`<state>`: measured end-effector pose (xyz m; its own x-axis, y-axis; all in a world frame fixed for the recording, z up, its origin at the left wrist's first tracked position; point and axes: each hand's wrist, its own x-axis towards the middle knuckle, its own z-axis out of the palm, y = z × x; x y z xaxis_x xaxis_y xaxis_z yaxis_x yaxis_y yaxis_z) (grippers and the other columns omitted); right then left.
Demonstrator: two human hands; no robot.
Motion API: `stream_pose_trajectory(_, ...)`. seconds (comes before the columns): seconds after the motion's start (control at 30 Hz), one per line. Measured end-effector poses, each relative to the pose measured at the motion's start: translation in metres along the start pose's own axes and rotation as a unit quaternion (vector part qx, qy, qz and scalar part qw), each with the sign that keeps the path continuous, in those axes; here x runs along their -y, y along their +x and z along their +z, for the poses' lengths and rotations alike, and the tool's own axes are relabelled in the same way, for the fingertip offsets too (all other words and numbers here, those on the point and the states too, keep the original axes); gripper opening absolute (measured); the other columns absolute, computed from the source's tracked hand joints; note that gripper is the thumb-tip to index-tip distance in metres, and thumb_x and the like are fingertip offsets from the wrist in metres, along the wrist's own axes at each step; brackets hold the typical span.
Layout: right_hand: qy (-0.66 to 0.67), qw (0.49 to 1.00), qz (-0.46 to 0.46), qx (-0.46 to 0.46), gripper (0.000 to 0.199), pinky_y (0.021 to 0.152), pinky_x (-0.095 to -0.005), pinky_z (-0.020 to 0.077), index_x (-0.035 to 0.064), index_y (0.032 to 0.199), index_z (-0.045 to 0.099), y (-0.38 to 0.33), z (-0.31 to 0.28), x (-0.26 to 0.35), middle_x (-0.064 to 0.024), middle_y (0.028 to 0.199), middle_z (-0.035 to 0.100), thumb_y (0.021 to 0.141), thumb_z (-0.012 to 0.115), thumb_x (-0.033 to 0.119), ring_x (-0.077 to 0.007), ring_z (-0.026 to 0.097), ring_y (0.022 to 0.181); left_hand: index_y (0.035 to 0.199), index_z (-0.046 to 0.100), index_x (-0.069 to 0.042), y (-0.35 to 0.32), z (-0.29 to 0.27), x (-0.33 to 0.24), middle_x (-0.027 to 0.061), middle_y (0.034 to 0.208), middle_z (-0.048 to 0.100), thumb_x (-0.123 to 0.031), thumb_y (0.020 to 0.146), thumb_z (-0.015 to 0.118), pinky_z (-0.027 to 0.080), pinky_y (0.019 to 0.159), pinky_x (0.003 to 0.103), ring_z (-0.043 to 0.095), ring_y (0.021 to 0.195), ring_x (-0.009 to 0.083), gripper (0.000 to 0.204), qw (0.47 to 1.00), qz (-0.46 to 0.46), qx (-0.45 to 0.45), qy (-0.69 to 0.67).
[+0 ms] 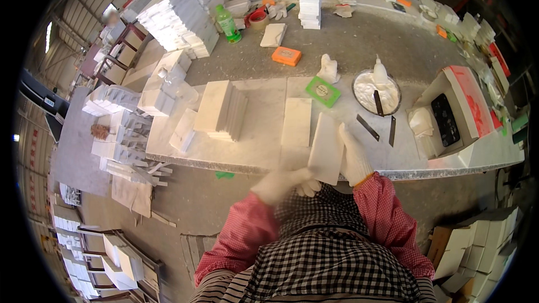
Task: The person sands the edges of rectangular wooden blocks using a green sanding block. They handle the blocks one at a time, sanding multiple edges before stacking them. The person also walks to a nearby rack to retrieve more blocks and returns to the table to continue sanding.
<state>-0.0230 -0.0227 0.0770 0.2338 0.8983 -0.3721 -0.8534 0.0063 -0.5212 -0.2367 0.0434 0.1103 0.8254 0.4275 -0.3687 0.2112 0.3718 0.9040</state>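
Observation:
My right hand (353, 157), in a white glove, grips a white marble tile (327, 147) by its right edge, holding it tilted over the front edge of the stone workbench (258, 151). My left hand (281, 184), also gloved and blurred by motion, is at the tile's lower left corner, fingers curled near it. Another white tile (296, 122) lies flat on the bench just left of the held one. A stack of tiles (222, 110) sits further left.
A round dish of white paste (375, 92) with a squeeze bottle and a scraper stands to the right, with dark blades (368, 127) beside it. A green pad (323, 91), an orange block (286, 56), a green bottle (228, 23), an open box (449, 113) and tile stacks surround the bench.

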Motion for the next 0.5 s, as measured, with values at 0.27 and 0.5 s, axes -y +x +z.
stream_pose_trajectory(0.27,-0.003,1.0,0.029,-0.008,0.05,0.096,-0.0378,0.0545,0.0022,0.141,0.053,-0.002,0.012,0.0,-0.0119,0.128,0.064,0.11,0.048,0.041,-0.0231,0.064,0.114,0.125,0.064,0.0,0.017,0.009,-0.009,0.0078,0.091,0.071,-0.047,0.109,0.04,0.051,0.06,0.028,0.066,0.071,0.0167,0.056,0.986,-0.032,-0.136,-0.088)
stream_pose_trajectory(0.5,-0.033,0.997,0.071,0.018,0.055,0.094,-0.0412,0.056,0.0023,0.141,0.052,-0.006,0.014,-0.005,-0.0132,0.13,0.063,0.106,0.054,0.045,-0.0253,0.065,0.114,0.127,0.063,0.009,0.023,0.011,-0.023,0.0146,0.106,0.071,-0.036,0.107,0.052,0.061,0.06,0.035,0.072,0.087,0.0225,0.051,0.992,-0.041,-0.118,-0.023)
